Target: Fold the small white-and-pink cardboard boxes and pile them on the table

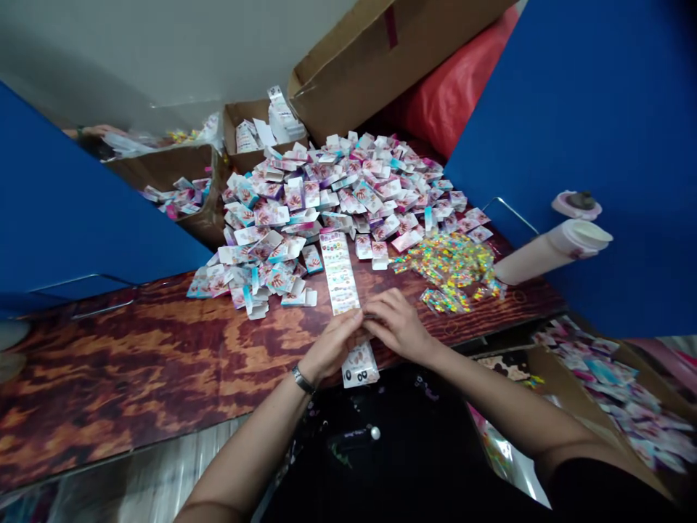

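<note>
My left hand (332,346), with a band on its wrist, is closed over a long printed paper strip (342,280) at the table's front edge. My right hand (401,325) meets it from the right, fingers curled and fingertips together with the left thumb. Whatever is pinched between them is hidden by the fingers. The strip runs away from me toward a heap of small printed cardboard boxes (294,195). Below my hands, a printed piece with black letters (360,367) hangs toward my lap. Several shiny yellow-and-green packets (449,265) lie in a pile to the right.
A white tumbler (549,253) lies tilted at the table's right, its lid (577,205) near it. Cardboard cartons (265,131) stand behind the heap. Blue partitions (588,131) flank the wood-patterned table (163,356). Another person's hand (95,131) shows at far left. A box of printed packs (615,392) sits lower right.
</note>
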`<state>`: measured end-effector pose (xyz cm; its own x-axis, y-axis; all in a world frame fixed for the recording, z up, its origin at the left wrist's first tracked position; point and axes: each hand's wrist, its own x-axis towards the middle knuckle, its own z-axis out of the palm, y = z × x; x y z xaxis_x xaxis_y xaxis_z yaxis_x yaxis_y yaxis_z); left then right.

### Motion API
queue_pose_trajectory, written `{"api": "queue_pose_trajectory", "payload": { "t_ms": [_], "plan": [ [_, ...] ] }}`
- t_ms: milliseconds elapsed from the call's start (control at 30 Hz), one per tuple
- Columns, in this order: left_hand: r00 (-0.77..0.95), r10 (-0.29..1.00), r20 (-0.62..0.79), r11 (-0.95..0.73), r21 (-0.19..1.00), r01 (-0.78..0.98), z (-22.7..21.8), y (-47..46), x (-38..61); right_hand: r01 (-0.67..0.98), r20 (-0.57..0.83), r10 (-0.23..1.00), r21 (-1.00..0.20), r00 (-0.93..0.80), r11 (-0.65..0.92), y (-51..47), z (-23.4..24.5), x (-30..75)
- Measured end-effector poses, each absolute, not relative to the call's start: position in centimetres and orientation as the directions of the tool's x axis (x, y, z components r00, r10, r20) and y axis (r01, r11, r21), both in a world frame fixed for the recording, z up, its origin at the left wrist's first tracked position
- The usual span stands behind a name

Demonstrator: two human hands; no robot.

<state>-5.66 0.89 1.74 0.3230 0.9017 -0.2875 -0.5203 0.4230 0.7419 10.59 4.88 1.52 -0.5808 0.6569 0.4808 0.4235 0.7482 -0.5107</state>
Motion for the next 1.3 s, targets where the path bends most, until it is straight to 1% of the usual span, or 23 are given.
{"api": "queue_pose_trajectory", "payload": {
  "t_ms": [100,133,167,233,300,367,400,467,600,667,733,767,833,900,933,967,1000,1033,1067,1100,1133,1200,1300],
  "plan": [
    [0.337,0.881,-0.332,0.467,0.72,-0.513,1.5,1.5,-5.2,0.371,0.377,0.65,-0.589,-0.66,0.718,7.4,1.8,12.6],
    [0.314,0.883,-0.35,0.467,0.725,-0.506,1.4,1.6,-5.2,0.39,0.334,0.663,-0.602,-0.67,0.697,8.6,1.7,13.3],
    [0.282,0.887,-0.365,0.46,0.739,-0.492,1.3,1.7,-5.2,0.451,0.289,0.702,-0.596,-0.651,0.664,9.9,1.4,14.1],
    [0.231,0.895,-0.382,0.446,0.783,-0.432,1.1,1.7,-5.3,0.642,0.227,0.79,-0.478,-0.569,0.599,12.3,0.5,15.2],
    [0.223,0.899,-0.377,0.436,0.822,-0.367,0.9,1.4,-5.6,0.799,0.102,0.862,-0.333,-0.497,0.5,13.7,-0.7,15.8],
    [0.24,0.898,-0.368,0.432,0.838,-0.333,0.8,1.0,-6.0,0.855,-0.003,0.882,-0.249,-0.471,0.455,13.8,-1.5,16.0],
    [0.24,0.899,-0.366,0.43,0.841,-0.329,0.7,0.8,-6.2,0.853,-0.033,0.877,-0.249,-0.48,0.458,13.5,-1.7,16.1],
    [0.221,0.904,-0.366,0.423,0.84,-0.341,0.7,0.4,-6.9,0.807,-0.025,0.848,-0.322,-0.529,0.494,12.7,-1.6,16.4],
    [0.162,0.92,-0.356,0.391,0.847,-0.361,1.0,0.0,-8.2,0.697,0.078,0.819,-0.482,-0.569,0.531,12.8,-0.2,17.9],
    [0.14,0.927,-0.347,0.374,0.857,-0.355,1.2,-0.1,-8.5,0.649,0.054,0.799,-0.553,-0.598,0.523,13.3,0.3,18.3],
    [0.114,0.935,-0.336,0.354,0.871,-0.342,1.3,-0.3,-8.7,0.576,0.007,0.728,-0.606,-0.686,0.548,13.5,0.3,17.9],
    [0.103,0.938,-0.33,0.345,0.88,-0.325,1.2,-0.4,-8.7,0.543,-0.007,0.683,-0.612,-0.731,0.575,13.4,0.1,17.5],
    [0.072,0.951,-0.301,0.309,0.916,-0.255,0.9,-0.7,-9.1,0.534,-0.015,0.637,-0.561,-0.771,0.633,12.8,-0.7,16.5],
    [-0.009,0.979,-0.203,0.202,0.977,-0.071,0.3,-0.7,-10.1,0.589,-0.009,0.66,-0.46,-0.752,0.664,12.2,-1.8,15.7],
    [-0.079,0.99,-0.113,0.12,0.989,0.087,0.1,-0.5,-10.9,0.615,-0.007,0.672,-0.411,-0.74,0.673,11.9,-2.4,15.5],
    [-0.149,0.989,0.006,0.037,0.959,0.28,-0.2,-0.2,-11.9,0.626,-0.009,0.672,-0.373,-0.741,0.685,11.7,-2.9,15.4],
    [-0.192,0.972,0.137,-0.028,0.876,0.482,-0.3,0.2,-13.1,0.631,-0.008,0.67,-0.345,-0.742,0.695,11.6,-3.5,15.4],
    [-0.194,0.947,0.255,-0.066,0.749,0.659,-0.4,0.7,-14.4,0.63,-0.005,0.666,-0.333,-0.746,0.702,11.6,-3.9,15.5],
    [-0.163,0.927,0.338,-0.082,0.606,0.791,-0.4,1.4,-15.7,0.631,0.004,0.669,-0.33,-0.743,0.702,11.6,-4.2,15.6],
    [-0.111,0.919,0.379,-0.089,0.472,0.877,-0.4,2.2,-16.9,0.638,0.014,0.68,-0.332,-0.733,0.695,11.6,-4.4,15.7],
    [-0.052,0.922,0.384,-0.097,0.359,0.928,-0.4,3.0,-18.1,0.648,0.016,0.692,-0.338,-0.722,0.683,11.7,-4.5,15.8],
    [0.054,0.942,0.332,-0.127,0.201,0.971,-0.4,4.6,-20.0,0.667,-0.016,0.705,-0.339,-0.709,0.663,11.7,-4.4,16.0],
    [0.18,0.954,0.241,-0.202,0.069,0.977,-0.1,6.3,-21.5,0.676,-0.066,0.699,-0.336,-0.712,0.656,11.5,-3.6,15.9]
  ]
}}
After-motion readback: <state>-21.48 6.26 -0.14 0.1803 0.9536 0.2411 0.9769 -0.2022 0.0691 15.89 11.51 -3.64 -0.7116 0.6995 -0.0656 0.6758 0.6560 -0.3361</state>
